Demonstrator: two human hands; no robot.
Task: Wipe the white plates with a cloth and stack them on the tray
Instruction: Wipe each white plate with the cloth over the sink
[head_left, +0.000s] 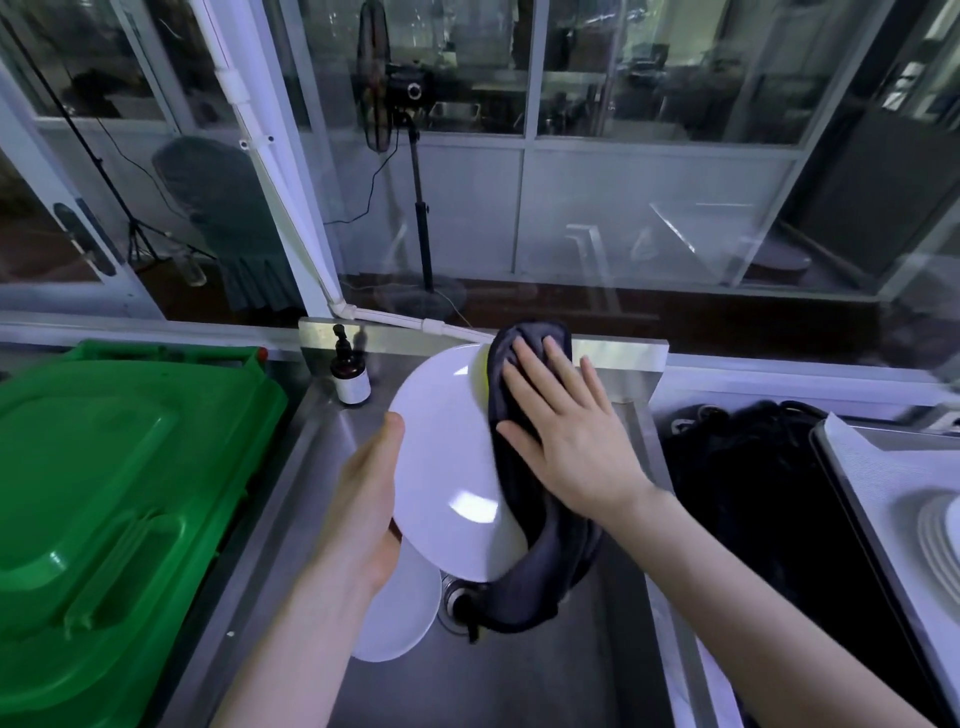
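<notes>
— Entry one, the piece in hand?
— One white plate (447, 457), tilted up over the sink (519, 675); left hand (363, 514) clasps its left rim, thumb on the face, fingers behind; right hand (561, 436) lies flat, fingers straight, pressing the dark cloth (540, 582) on the plate's right half.
— And its destination?
— The tray (852, 457), beyond the sink's right edge, well apart; stacked plates (935, 530) on it; the right hand is nearer, so I reckon the move goes rightward.
— Remainder?
— A second plate (400, 618) at the sink's near-left; bottle (350, 374) at its far-left corner; green bin (104, 467) beside its left edge.
</notes>
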